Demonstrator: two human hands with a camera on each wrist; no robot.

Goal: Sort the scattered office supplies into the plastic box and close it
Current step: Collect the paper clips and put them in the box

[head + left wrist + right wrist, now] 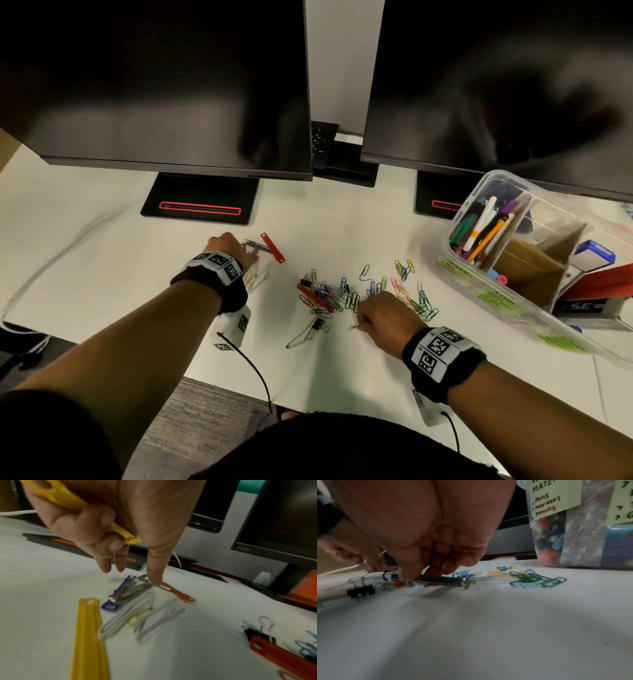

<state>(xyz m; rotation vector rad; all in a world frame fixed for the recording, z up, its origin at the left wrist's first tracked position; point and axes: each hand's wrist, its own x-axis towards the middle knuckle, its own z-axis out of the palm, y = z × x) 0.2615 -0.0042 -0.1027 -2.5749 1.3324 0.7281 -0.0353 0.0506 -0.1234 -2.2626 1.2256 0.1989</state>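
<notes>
My left hand [230, 245] reaches to the far left of the white desk. Its last fingers grip a yellow plastic fastener strip [67, 500], while a straight finger presses a metal fastener piece [130, 592] lying beside a red strip [272, 247] and a purple one [109, 605]. A second yellow strip [87, 639] lies near it. My right hand [380, 313] is down on the heap of coloured paper clips [329, 296], fingers curled on a dark metal bar [441, 581]. The open plastic box [534, 320] stands to the right, with pens and other supplies in its compartments.
Two dark monitors [164, 85] on black stands [200, 198] close off the back of the desk. A black binder clip [318, 323] and another red strip [315, 298] lie in the heap. A white cable [68, 240] runs along the left.
</notes>
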